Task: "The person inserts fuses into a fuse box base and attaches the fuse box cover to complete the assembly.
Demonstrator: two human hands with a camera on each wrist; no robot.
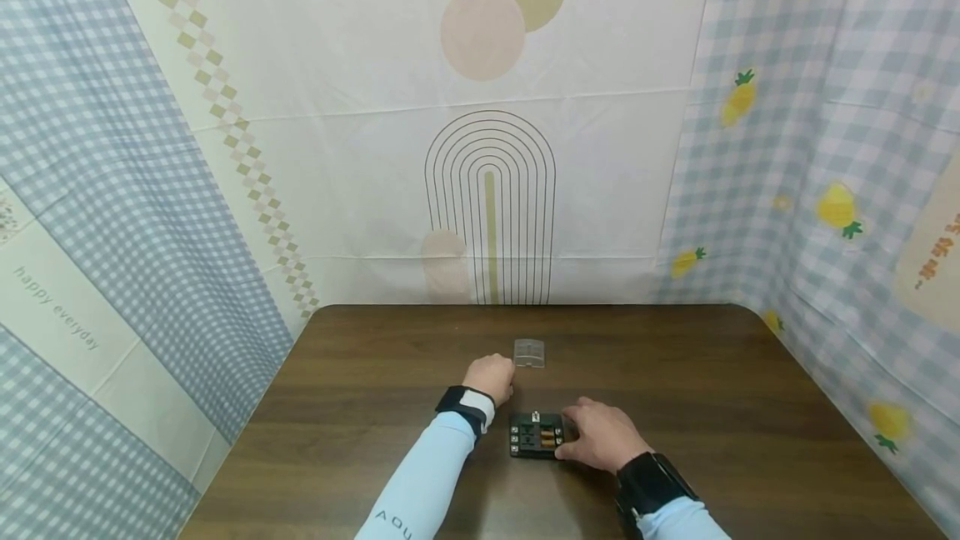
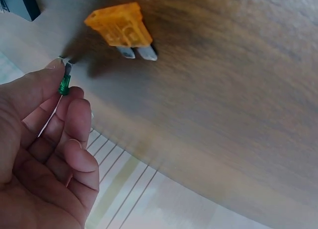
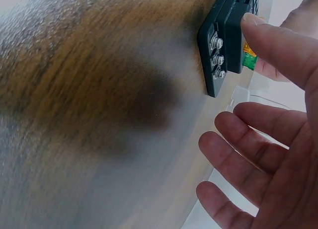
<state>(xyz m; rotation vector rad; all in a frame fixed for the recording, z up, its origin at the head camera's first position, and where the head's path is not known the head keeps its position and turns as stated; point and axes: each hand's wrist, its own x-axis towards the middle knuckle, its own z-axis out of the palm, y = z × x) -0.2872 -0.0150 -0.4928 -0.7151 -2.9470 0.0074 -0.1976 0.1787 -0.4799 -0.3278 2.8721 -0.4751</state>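
In the left wrist view, my left hand (image 2: 49,154) pinches a small green blade fuse (image 2: 64,84) between thumb and fingertip, its metal end up. An orange blade fuse (image 2: 124,28) shows close to that camera, two metal prongs out; the arm hides it in the head view. My right hand (image 1: 603,433) is at the right side of a black fuse block (image 1: 525,438) holding orange-brown fuses (image 1: 547,437). Its thumb (image 3: 273,42) touches the block, while the other fingers extend loosely apart from it in the right wrist view. Silver screws (image 3: 217,59) line the block's edge.
A clear plastic cover (image 1: 529,352) lies on the brown wooden table (image 1: 360,407), behind the block and just right of my left hand. Patterned cloth (image 1: 360,190) hangs behind the table and along both sides.
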